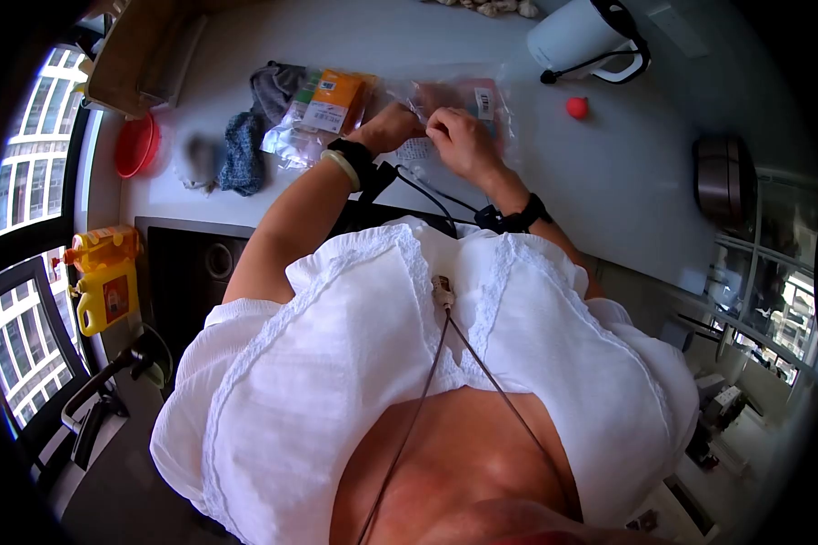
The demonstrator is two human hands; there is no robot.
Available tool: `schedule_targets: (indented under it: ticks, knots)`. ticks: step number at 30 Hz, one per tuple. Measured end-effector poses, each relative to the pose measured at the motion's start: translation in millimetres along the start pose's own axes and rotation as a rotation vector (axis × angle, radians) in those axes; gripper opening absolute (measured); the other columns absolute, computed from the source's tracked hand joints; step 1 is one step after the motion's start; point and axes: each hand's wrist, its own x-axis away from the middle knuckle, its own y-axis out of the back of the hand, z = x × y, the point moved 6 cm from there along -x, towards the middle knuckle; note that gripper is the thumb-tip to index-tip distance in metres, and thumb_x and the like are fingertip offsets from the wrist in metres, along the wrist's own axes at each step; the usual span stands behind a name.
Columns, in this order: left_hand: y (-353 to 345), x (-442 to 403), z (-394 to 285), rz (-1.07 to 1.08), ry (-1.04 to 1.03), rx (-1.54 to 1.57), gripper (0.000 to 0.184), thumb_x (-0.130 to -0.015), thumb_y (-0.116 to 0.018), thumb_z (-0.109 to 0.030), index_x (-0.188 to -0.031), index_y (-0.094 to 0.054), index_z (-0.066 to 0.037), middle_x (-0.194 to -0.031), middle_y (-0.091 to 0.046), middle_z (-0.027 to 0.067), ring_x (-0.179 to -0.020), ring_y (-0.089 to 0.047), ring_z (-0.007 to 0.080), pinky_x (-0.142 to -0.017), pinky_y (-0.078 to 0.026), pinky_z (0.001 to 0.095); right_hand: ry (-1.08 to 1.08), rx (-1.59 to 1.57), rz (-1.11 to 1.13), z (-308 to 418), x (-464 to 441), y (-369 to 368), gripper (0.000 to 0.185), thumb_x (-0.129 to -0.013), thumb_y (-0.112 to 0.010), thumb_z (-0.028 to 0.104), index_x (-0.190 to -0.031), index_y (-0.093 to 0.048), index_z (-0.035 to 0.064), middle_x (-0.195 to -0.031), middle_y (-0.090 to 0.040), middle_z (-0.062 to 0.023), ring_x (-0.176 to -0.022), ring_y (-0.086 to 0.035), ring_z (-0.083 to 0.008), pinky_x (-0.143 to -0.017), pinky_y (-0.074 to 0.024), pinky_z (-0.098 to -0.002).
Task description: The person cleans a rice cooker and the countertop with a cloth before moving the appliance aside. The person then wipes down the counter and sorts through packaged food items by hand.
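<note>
A clear plastic bag (511,123) lies on the light countertop, with something reddish-pink and a white barcode label inside. My left hand (391,129) is closed at the bag's near left edge, its fingers pinched on the plastic. Close beside it, my right hand (462,142) bends its fingers onto the same edge, thumb and forefinger together. The fingertips of both hands almost meet, and the exact grip is partly hidden. Left of my left hand is an orange and green packet (338,95) with a white label, in shiny clear wrapping.
A grey cloth (275,89), a blue cloth (241,156) and a red bowl (137,145) sit to the left. A white kettle (573,41), a small red ball (577,108) and a dark appliance (725,182) stand right. Yellow bottles (109,295) flank the dark sink (177,272).
</note>
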Motion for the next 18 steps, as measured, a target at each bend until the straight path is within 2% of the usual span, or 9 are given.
schedule_targets:
  ticks: [3, 6, 9, 11, 12, 15, 16, 17, 18]
  knots:
    - [1, -10, -24, -0.110, -0.004, 0.117, 0.023, -0.084, -0.063, -0.008, -0.107, -0.064, -0.003, -0.106, -0.064, 0.0155, -0.098, -0.062, 0.0251, -0.086, -0.049, 0.0350, 0.003, -0.011, 0.007, 3, -5, 1, 0.008, -0.082, -0.062, 0.009, -0.084, -0.057, 0.0024, -0.086, -0.062, -0.0148, -0.084, -0.060, -0.0344, -0.073, -0.0476, -0.0414]
    - [-22, -60, 33, -0.142, -0.168, 0.147, 0.014, -0.083, -0.063, -0.009, -0.095, -0.067, -0.002, -0.100, -0.065, 0.0162, -0.096, -0.062, 0.0261, -0.085, -0.049, 0.0363, -0.016, -0.004, 0.055, 4, -8, -2, 0.008, -0.082, -0.062, 0.009, -0.084, -0.058, 0.0029, -0.085, -0.063, -0.0141, -0.084, -0.061, -0.0339, -0.072, -0.0476, -0.0412]
    - [-18, -74, 51, -0.237, -0.033, -0.357, 0.023, -0.077, -0.069, -0.018, -0.091, -0.067, 0.000, -0.093, -0.067, 0.0192, -0.088, -0.065, 0.0315, -0.077, -0.051, 0.0382, -0.115, -0.031, 0.123, 6, -12, 2, 0.009, -0.082, -0.063, 0.011, -0.086, -0.059, 0.0037, -0.085, -0.064, -0.0134, -0.082, -0.062, -0.0332, -0.072, -0.0482, -0.0402]
    - [1, -45, -14, -0.373, -0.037, -0.588, 0.030, -0.074, -0.071, -0.022, -0.093, -0.067, 0.001, -0.090, -0.068, 0.0196, -0.083, -0.065, 0.0347, -0.074, -0.051, 0.0391, -0.271, -0.007, 0.175, -17, -3, -1, 0.010, -0.082, -0.064, 0.012, -0.088, -0.060, 0.0043, -0.085, -0.065, -0.0129, -0.080, -0.063, -0.0325, -0.071, -0.0489, -0.0395]
    - [11, -39, -14, -0.461, -0.005, -0.567, 0.038, -0.069, -0.075, -0.028, -0.095, -0.068, -0.001, -0.088, -0.068, 0.0193, -0.078, -0.065, 0.0367, -0.070, -0.052, 0.0400, -0.245, 0.042, 0.166, -22, -2, -1, 0.013, -0.082, -0.065, 0.013, -0.090, -0.061, 0.0042, -0.085, -0.065, -0.0127, -0.078, -0.064, -0.0320, -0.070, -0.0498, -0.0388]
    - [28, 8, -48, -0.226, 0.148, -0.570, 0.032, -0.072, -0.073, -0.025, -0.094, -0.068, -0.002, -0.086, -0.068, 0.0176, -0.078, -0.066, 0.0342, -0.071, -0.052, 0.0387, -0.264, 0.079, 0.122, -28, -5, 2, 0.010, -0.081, -0.066, 0.016, -0.086, -0.063, 0.0088, -0.085, -0.066, -0.0087, -0.078, -0.064, -0.0301, -0.068, -0.0502, -0.0389]
    - [37, 28, -58, -0.248, 0.061, -0.528, 0.029, -0.075, -0.072, -0.023, -0.094, -0.068, -0.001, -0.085, -0.068, 0.0170, -0.077, -0.066, 0.0320, -0.070, -0.052, 0.0372, -0.272, 0.075, 0.140, -31, -5, 0, 0.011, -0.081, -0.067, 0.017, -0.087, -0.063, 0.0087, -0.085, -0.066, -0.0086, -0.079, -0.064, -0.0295, -0.069, -0.0502, -0.0386]
    - [48, 49, -69, -0.286, 0.053, -0.530, 0.023, -0.081, -0.069, -0.020, -0.094, -0.068, -0.001, -0.083, -0.068, 0.0143, -0.071, -0.065, 0.0256, -0.070, -0.052, 0.0342, -0.281, 0.071, 0.159, -33, -5, -2, 0.013, -0.080, -0.067, 0.018, -0.088, -0.063, 0.0087, -0.086, -0.066, -0.0085, -0.079, -0.064, -0.0288, -0.069, -0.0503, -0.0382]
    - [61, 65, -75, -0.330, 0.223, -0.553, 0.030, -0.081, -0.069, -0.025, -0.100, -0.066, -0.002, -0.090, -0.068, 0.0153, -0.080, -0.064, 0.0277, -0.076, -0.052, 0.0359, -0.288, 0.068, 0.175, -34, -6, -6, 0.014, -0.080, -0.068, 0.018, -0.089, -0.063, 0.0086, -0.086, -0.066, -0.0084, -0.079, -0.064, -0.0281, -0.070, -0.0503, -0.0379]
